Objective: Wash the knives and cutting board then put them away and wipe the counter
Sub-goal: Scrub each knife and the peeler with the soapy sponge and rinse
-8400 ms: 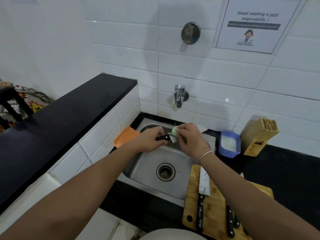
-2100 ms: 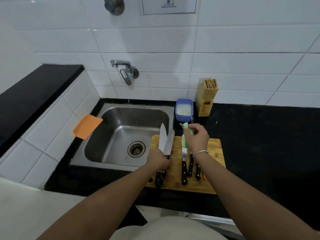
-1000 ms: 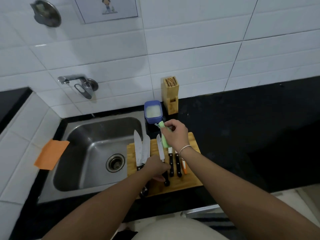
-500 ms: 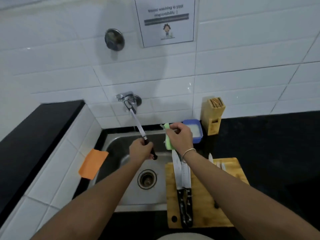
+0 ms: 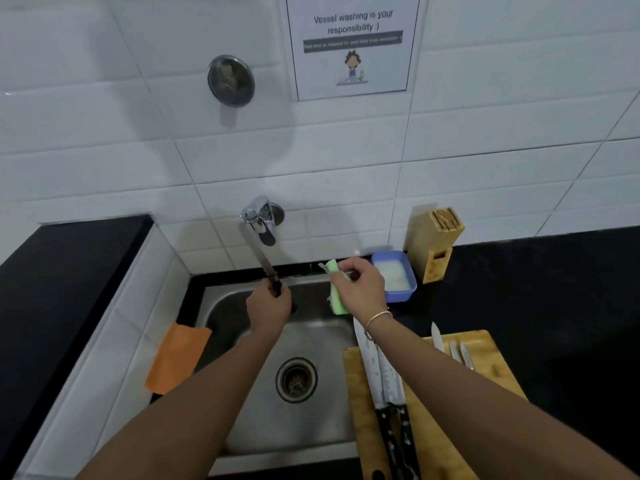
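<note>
Left hand (image 5: 269,308) curled round the black handle of a narrow knife (image 5: 260,255), blade pointing up and away toward the tap (image 5: 261,218), the whole held above the sink (image 5: 311,434); right hand (image 5: 360,291) pinching a green sponge (image 5: 336,299) between thumb and fingers, the sponge hanging beside the knife but apart from it. No water is seen running from the tap. Just right of the sponge, a blue tub (image 5: 398,277) holding a whitish liquid, probably soap, stands on the black counter (image 5: 554,289), with a wooden knife block (image 5: 434,242) next to it against the tiled wall; its visible slots appear empty. On the counter right of the basin lies the wooden cutting board (image 5: 485,372), bearing two large knives (image 5: 384,382) side by side with blades toward the wall, and the tips of smaller knives (image 5: 450,348) showing beyond the right forearm. An orange cloth (image 5: 176,358) is draped over the tiled ledge left of the sink. Judged stage: early to middle of the washing phase, with one knife in hand about to be scrubbed; whether the knives on the board are already soaped cannot be told. Left to do, as far as can be judged: rinsing of all knives, washing of the board, return of the knives to the block, storage of the board, and wiping of the counter
</note>
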Demonstrator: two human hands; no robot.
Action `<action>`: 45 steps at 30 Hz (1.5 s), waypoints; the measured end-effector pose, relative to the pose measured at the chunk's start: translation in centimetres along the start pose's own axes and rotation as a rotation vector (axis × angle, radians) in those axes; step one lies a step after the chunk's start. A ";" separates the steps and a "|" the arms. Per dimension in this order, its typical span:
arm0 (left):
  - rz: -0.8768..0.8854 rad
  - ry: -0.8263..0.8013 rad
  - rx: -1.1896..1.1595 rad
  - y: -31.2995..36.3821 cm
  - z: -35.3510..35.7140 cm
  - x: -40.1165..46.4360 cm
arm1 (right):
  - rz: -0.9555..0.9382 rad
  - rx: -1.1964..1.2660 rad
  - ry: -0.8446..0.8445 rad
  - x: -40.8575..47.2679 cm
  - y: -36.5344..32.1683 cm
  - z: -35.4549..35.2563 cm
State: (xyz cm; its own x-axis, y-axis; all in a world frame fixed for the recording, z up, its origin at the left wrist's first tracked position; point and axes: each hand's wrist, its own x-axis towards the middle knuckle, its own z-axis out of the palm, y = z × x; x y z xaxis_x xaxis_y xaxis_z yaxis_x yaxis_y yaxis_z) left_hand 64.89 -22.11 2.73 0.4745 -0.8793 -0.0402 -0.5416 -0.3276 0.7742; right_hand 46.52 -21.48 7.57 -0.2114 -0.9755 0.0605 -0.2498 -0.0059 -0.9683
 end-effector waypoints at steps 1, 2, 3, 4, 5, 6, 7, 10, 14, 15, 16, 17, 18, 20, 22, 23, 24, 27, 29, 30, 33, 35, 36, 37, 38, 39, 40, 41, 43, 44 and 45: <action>-0.038 -0.007 -0.074 -0.1 0.2 0.7 | 0.007 -0.012 0.004 0.1 0.3 0.3; -0.107 -0.021 -0.203 0.0 0.3 1.1 | 0.015 -0.027 0.008 0.1 0.6 0.6; -0.205 -0.043 -0.365 0.0 0.6 1.6 | 0.025 -0.037 0.008 0.1 0.8 0.8; -0.330 -0.070 -0.541 0.4 0.7 2.0 | 0.036 -0.046 0.008 0.1 1.0 1.1; -0.446 -0.090 -0.724 0.6 0.7 2.5 | 0.039 -0.053 0.007 0.1 0.9 1.4; -0.547 -0.112 -0.870 0.8 0.5 3.1 | 0.040 -0.063 0.006 0.1 0.7 2.0; -0.618 -0.112 -0.990 1.1 0.4 3.5 | 0.035 -0.058 0.006 0.0 0.5 2.3; -0.771 -0.111 -1.288 1.5 -0.4 4.5 | 0.021 -0.068 0.005 -0.1 0.0 3.0; -0.867 -0.185 -1.517 1.9 -1.0 4.9 | 0.018 -0.078 0.018 -0.8 -0.4 3.9; -0.870 -0.201 -1.549 2.3 -1.2 4.8 | 0.023 -0.077 0.023 -0.9 -0.3 4.0; -0.875 -0.214 -1.574 2.5 -1.3 4.8 | 0.033 -0.079 0.027 -1.2 -0.3 4.1; -0.878 -0.230 -1.601 2.8 -1.6 4.7 | 0.041 -0.073 0.027 -1.4 -0.4 4.2; -0.878 -0.246 -1.627 3.0 -1.9 4.5 | 0.051 -0.062 0.028 -1.7 -0.4 4.2; -0.873 -0.281 -1.663 3.6 -2.3 4.1 | 0.072 -0.050 0.040 -2.1 -0.7 4.2; -0.858 -0.313 -1.684 4.3 -2.8 3.7 | 0.063 -0.072 0.062 -2.3 -1.2 3.9; -0.849 -0.330 -1.688 4.6 -3.1 3.5 | 0.055 -0.077 0.075 -2.4 -1.4 3.8; -0.841 -0.346 -1.686 4.7 -3.3 3.4 | 0.051 -0.075 0.084 -2.5 -1.7 3.8; -0.809 -0.431 -1.667 4.6 -4.2 2.8 | 0.063 -0.045 0.099 -2.9 -2.2 3.8; -0.781 -0.523 -1.651 4.1 -4.9 2.2 | 0.076 -0.029 0.107 -3.2 -2.4 4.0; -0.771 -0.570 -1.636 3.8 -5.3 1.9 | 0.075 -0.025 0.109 -3.3 -2.5 4.0; -0.719 -0.734 -1.537 2.5 -6.7 0.5 | 0.079 -0.010 0.106 -3.8 -2.5 4.1; -0.672 -0.841 -1.445 1.6 -7.6 -0.8 | 0.083 -0.007 0.116 -4.1 -2.3 4.1; -0.656 -0.885 -1.388 1.1 -7.9 -1.4 | 0.088 0.001 0.122 -4.2 -2.3 4.1; -0.654 -0.919 -1.323 0.7 -8.1 -2.1 | 0.095 0.013 0.127 -4.3 -2.3 4.1; -0.666 -0.944 -1.254 0.2 -8.1 -2.6 | 0.103 0.023 0.129 -4.3 -2.3 4.1; -0.687 -0.965 -1.178 -0.2 -8.0 -3.1 | 0.112 0.025 0.130 -4.3 -2.3 4.1; -0.702 -0.985 -1.094 -0.6 -7.9 -3.6 | 0.114 0.018 0.125 -4.2 -2.3 4.2; -0.707 -1.002 -1.001 -1.0 -7.8 -3.9 | 0.111 0.005 0.116 -4.2 -2.3 4.3; -0.691 -1.026 -0.832 -1.7 -7.8 -4.4 | 0.103 -0.022 0.084 -4.4 -2.4 4.4; -0.679 -1.032 -0.772 -1.9 -7.9 -4.6 | 0.095 -0.032 0.067 -4.6 -2.5 4.5; -0.660 -1.037 -0.723 -2.1 -8.2 -4.8 | 0.089 -0.035 0.055 -4.7 -2.4 4.6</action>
State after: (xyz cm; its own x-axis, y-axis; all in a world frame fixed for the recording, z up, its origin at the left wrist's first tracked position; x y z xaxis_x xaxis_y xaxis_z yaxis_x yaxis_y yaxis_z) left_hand 69.44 -14.39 6.46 -0.3887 -0.5916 -0.7064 0.1923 -0.8019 0.5657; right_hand 52.46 -17.84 8.54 -0.2853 -0.9584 -0.0112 -0.2600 0.0886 -0.9615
